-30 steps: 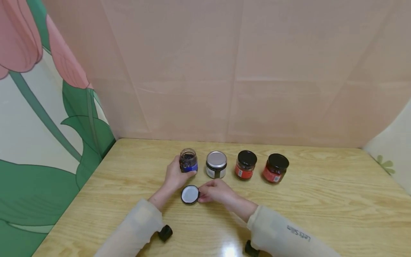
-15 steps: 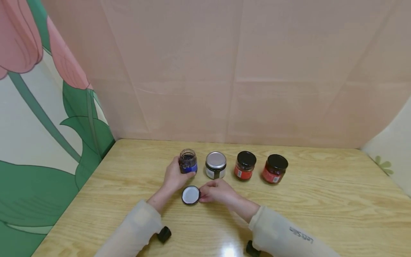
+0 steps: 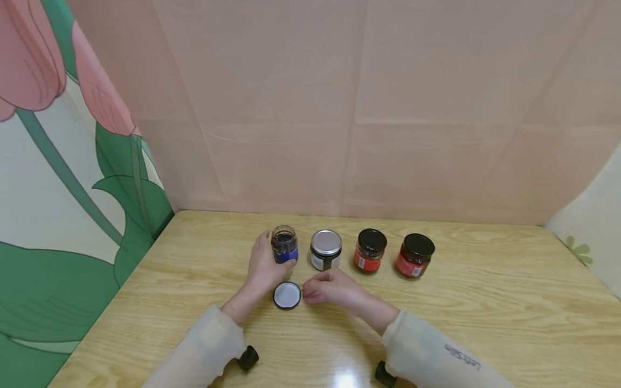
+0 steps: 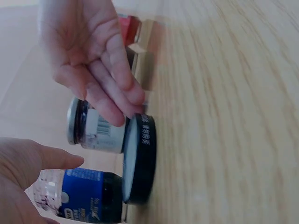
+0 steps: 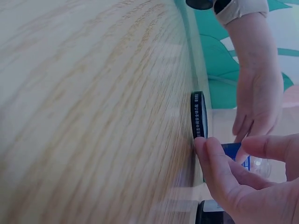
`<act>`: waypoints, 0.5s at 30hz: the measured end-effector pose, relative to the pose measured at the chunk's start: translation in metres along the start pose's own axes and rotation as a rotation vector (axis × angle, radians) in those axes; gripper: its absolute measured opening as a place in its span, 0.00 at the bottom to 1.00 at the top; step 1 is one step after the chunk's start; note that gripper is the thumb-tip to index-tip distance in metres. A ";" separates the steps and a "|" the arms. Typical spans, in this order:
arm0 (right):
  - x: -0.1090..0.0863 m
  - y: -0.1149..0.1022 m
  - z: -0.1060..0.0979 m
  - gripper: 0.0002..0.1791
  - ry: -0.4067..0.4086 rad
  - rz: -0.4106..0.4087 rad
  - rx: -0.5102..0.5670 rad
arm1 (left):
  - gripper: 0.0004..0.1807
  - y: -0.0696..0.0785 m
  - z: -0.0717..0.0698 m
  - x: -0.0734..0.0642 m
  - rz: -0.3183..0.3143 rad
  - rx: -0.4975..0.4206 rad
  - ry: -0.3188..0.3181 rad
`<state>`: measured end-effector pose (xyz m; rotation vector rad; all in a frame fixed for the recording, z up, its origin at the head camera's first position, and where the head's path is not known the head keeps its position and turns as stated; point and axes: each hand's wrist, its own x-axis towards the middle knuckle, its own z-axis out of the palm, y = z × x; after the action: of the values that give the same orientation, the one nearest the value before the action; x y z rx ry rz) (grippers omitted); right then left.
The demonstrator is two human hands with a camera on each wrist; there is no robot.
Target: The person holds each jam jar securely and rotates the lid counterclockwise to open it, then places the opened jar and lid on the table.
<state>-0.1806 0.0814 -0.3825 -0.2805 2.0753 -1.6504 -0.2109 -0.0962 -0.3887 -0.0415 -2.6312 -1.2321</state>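
An uncapped glass jar (image 3: 284, 245) with a blue label and dark contents stands upright on the table. My left hand (image 3: 262, 267) is beside it, thumb in front and fingers along its left side; the fingers look loosely straight, with a small gap near their tips. Closer to me, the jar's black-rimmed lid (image 3: 287, 295) lies with its white inside up. Just right of this lid is my right hand (image 3: 335, 291), its fingers extended and holding nothing. In the right wrist view the fingertips (image 5: 201, 142) appear at the edge of the lid (image 5: 199, 114).
To the right stand a jar (image 3: 326, 249) with a silver lid, then a red-labelled jar (image 3: 371, 250) and another red-labelled jar (image 3: 415, 255), both with black lids. All are on the wood-grain table (image 3: 485, 302). A pink cloth (image 3: 339, 108) hangs behind.
My right hand has let go of the lid, which now lies flat, and has shifted slightly right. The left fingers have loosened from the jar.
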 end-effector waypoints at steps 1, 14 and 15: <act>-0.001 0.000 -0.001 0.20 -0.007 -0.006 0.000 | 0.48 0.002 -0.001 -0.001 0.000 0.001 0.001; -0.014 -0.005 -0.016 0.16 0.031 -0.101 -0.086 | 0.55 0.026 -0.010 -0.004 0.079 0.051 0.027; -0.015 -0.005 -0.018 0.16 0.041 -0.114 -0.098 | 0.55 0.028 -0.010 -0.004 0.092 0.063 0.030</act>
<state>-0.1766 0.1021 -0.3709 -0.4074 2.2119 -1.6339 -0.2011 -0.0852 -0.3621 -0.1300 -2.6092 -1.1115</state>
